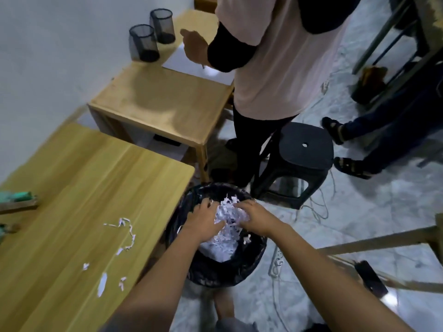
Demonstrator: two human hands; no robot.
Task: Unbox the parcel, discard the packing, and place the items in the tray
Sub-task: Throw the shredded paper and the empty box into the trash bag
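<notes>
A black-lined waste bin (254,264) stands on the floor beside the table's right edge. White shredded paper packing (227,219) fills its top. My left hand (203,221) and my right hand (254,216) are over the bin's mouth, pressed against the bundle of shredded paper from both sides, fingers curled on it. Loose paper shreds (124,233) lie scattered on the wooden table (72,212) to the left. No parcel box or tray is clearly visible; only greenish objects (16,196) show at the left edge.
A second wooden table (155,104) behind holds two black mesh cups (143,43) and a white sheet (191,65). A person in a pale shirt (275,56) stands there. A black stool (304,152) is right behind the bin. Cables and a power strip (278,262) lie on the floor.
</notes>
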